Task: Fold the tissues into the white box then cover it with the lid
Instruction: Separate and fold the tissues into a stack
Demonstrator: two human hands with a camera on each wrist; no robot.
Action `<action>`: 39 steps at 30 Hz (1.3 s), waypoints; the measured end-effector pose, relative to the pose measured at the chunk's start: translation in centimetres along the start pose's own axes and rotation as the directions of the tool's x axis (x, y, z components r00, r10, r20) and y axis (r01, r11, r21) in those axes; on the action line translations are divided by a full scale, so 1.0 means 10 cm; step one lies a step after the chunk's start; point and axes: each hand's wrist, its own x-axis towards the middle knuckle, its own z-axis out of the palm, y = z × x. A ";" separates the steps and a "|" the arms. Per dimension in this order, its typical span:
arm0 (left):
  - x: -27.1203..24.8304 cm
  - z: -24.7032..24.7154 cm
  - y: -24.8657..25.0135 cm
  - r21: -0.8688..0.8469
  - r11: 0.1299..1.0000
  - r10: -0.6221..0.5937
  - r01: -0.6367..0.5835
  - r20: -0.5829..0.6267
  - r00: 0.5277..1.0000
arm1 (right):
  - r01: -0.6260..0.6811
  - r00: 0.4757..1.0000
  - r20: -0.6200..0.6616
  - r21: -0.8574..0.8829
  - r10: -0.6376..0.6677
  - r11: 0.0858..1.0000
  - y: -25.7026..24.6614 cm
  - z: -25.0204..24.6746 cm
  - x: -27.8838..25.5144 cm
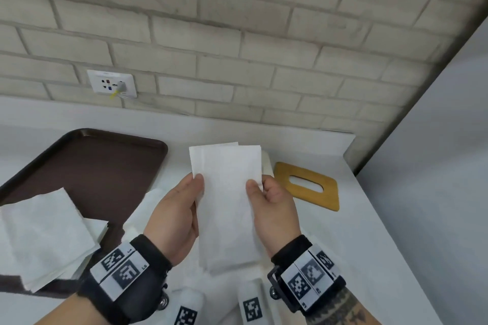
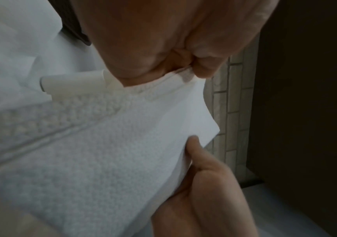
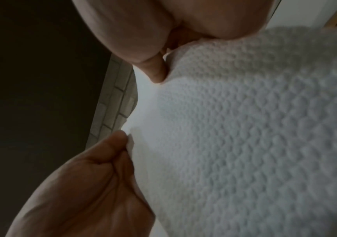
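I hold a folded white tissue [image 1: 227, 192] upright above the counter with both hands. My left hand [image 1: 196, 188] pinches its left edge, thumb in front and fingers behind. My right hand [image 1: 254, 188] pinches the right edge the same way. In the left wrist view the embossed tissue [image 2: 123, 144] sits between thumb and fingers of the left hand [image 2: 198, 104]. The right wrist view shows the tissue [image 3: 244, 128] pinched by the right hand [image 3: 139, 105]. A pale edge of the white box [image 1: 266, 163] peeks out behind the tissue; the rest is hidden. The wooden lid [image 1: 309, 185] with an oval slot lies flat to the right.
A dark brown tray [image 1: 92, 166] lies at the left with a stack of white tissues [image 1: 45, 232] on its near corner. A brick wall [image 1: 237, 47] with a socket [image 1: 112, 84] backs the white counter [image 1: 369, 232]. A grey wall stands at the right.
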 end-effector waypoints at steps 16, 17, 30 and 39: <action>-0.04 0.16 -0.12 0.015 0.999 0.044 -0.045 0.020 0.999 | 0.016 0.996 0.086 -0.108 -0.007 0.994 0.08 -0.08 0.11; -0.04 0.16 -0.11 0.019 0.999 0.042 -0.043 0.023 0.999 | 0.020 0.997 0.082 -0.109 -0.011 0.994 0.08 -0.07 0.10; 0.03 0.05 0.00 -0.153 0.988 -0.002 0.009 0.047 0.999 | -0.083 0.970 0.207 -0.214 0.128 0.973 0.06 -0.05 -0.04; -0.03 -0.02 -0.16 -0.137 0.990 0.017 -0.019 -0.020 1.000 | -0.054 0.983 0.159 -0.201 0.087 0.978 0.09 0.13 -0.18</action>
